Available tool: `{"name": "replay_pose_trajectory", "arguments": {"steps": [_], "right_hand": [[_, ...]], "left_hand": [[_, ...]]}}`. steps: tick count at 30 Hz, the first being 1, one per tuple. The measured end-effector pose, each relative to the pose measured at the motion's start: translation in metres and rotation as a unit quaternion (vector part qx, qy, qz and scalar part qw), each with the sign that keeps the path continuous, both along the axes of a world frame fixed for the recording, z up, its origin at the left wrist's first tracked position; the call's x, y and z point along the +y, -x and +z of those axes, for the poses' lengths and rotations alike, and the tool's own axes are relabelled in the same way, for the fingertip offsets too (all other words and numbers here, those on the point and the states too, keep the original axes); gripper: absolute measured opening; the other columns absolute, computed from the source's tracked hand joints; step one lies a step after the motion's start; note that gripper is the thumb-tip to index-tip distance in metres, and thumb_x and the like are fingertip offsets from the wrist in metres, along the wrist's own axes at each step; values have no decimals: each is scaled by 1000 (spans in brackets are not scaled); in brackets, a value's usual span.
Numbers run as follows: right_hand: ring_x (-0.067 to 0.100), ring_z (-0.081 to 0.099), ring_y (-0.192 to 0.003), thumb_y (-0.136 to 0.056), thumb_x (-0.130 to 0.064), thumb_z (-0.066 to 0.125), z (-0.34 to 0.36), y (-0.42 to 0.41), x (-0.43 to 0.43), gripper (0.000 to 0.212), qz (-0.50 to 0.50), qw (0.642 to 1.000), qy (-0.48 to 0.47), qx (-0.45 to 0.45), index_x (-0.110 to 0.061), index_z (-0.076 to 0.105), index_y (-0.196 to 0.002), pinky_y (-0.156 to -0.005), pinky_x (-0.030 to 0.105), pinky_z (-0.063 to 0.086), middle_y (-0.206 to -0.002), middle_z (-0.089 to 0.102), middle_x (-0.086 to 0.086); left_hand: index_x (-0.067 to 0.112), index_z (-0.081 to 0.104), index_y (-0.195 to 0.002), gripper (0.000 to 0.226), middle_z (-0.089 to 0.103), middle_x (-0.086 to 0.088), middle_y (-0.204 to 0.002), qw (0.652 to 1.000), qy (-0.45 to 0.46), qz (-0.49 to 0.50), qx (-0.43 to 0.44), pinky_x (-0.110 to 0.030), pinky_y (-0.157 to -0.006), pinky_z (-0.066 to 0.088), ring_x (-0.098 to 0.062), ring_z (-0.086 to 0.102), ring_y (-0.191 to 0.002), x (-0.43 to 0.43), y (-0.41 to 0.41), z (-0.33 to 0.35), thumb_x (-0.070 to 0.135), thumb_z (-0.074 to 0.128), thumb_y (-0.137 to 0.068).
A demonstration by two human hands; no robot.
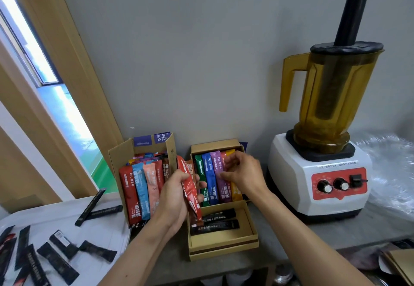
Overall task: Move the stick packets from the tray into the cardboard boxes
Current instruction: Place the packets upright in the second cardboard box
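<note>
My left hand (173, 198) grips a red stick packet (190, 188) with a brown one behind it, held between the two cardboard boxes. My right hand (243, 173) reaches into the right cardboard box (224, 244), its fingers on the coloured packets (211, 178) standing in the box's back section. Two black packets (215, 220) lie in that box's front section. The left cardboard box (116, 158) holds several upright coloured packets (140, 187). At lower left the white tray (98, 227) carries several black stick packets (56, 261).
A blender (322, 151) with an amber jug stands on the counter right of the boxes, against the grey wall. Crumpled clear plastic (389, 173) lies at the far right. A wooden window frame (58, 66) rises on the left.
</note>
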State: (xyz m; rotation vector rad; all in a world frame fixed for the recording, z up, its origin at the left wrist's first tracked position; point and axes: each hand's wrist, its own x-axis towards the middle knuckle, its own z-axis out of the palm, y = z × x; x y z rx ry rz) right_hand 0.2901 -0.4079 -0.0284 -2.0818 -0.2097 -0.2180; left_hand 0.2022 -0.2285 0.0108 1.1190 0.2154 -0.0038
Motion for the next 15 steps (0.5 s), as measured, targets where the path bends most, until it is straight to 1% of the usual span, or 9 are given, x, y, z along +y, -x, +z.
{"name": "replay_pose_trajectory", "arguments": {"steps": [2, 4, 6, 8, 10, 11, 13, 15], "right_hand": [[6, 73, -91, -84, -25, 87, 4, 4, -1, 26, -5, 1000, -17, -11, -31, 63, -91, -69, 22, 60, -94, 73, -9], [8, 75, -92, -90, -32, 80, 16, 10, -2, 14, -4, 997, -77, -27, -25, 69, -94, -69, 23, 61, -94, 75, -8], [8, 76, -93, -92, -41, 75, 32, 19, -1, 21, 27, 989, -141, -24, -22, 73, -101, -73, 28, 63, -94, 77, -7], [9, 77, -93, -91, -45, 74, 48, 26, 0, 23, 71, 983, -171, -10, -25, 76, -101, -76, 31, 64, -94, 79, -9], [7, 77, -88, -87, -48, 78, 59, 28, 2, 19, 93, 983, -161, -8, -30, 79, -95, -73, 28, 63, -90, 79, -12], [8, 77, -84, -84, -50, 81, 62, 26, 3, 20, 95, 986, -140, -11, -31, 80, -91, -72, 28, 63, -87, 79, -11], [10, 76, -80, -81, -50, 84, 63, 23, 5, 24, 91, 993, -78, -24, -27, 82, -87, -71, 34, 63, -83, 78, -7], [11, 77, -82, -87, -44, 81, 61, 19, 2, 23, 90, 994, -56, -15, -21, 81, -89, -73, 38, 66, -85, 78, -6]], "left_hand": [[3, 57, -120, 21, 65, -19, -102, 1000, -11, 3, 3, -36, -66, 51, -23, 67, -84, 1, -3, -1, 14, 47, -105], [7, 59, -122, 20, 70, -15, -103, 999, -36, -5, -8, -38, -75, 55, -23, 70, -91, 1, -3, -2, 15, 51, -105], [15, 61, -125, 22, 75, -9, -103, 996, -78, -30, -19, -38, -81, 58, -21, 73, -98, -1, -2, -1, 18, 56, -103], [23, 61, -124, 26, 78, -7, -108, 991, -123, -55, -23, -38, -82, 61, -21, 76, -101, -5, -1, -1, 19, 63, -99], [23, 62, -124, 33, 78, -6, -112, 982, -175, -61, -32, -40, -83, 63, -22, 77, -101, -8, -1, -1, 18, 72, -93], [22, 63, -124, 36, 78, -5, -112, 976, -206, -61, -40, -40, -83, 63, -21, 78, -99, -10, 0, 0, 19, 75, -90], [23, 63, -123, 40, 78, -3, -112, 965, -251, -62, -53, -36, -80, 62, -18, 78, -97, -13, 1, 1, 21, 79, -87], [26, 62, -123, 42, 78, -1, -110, 960, -265, -66, -57, -31, -77, 60, -16, 78, -97, -13, 2, 1, 24, 81, -85]]}}
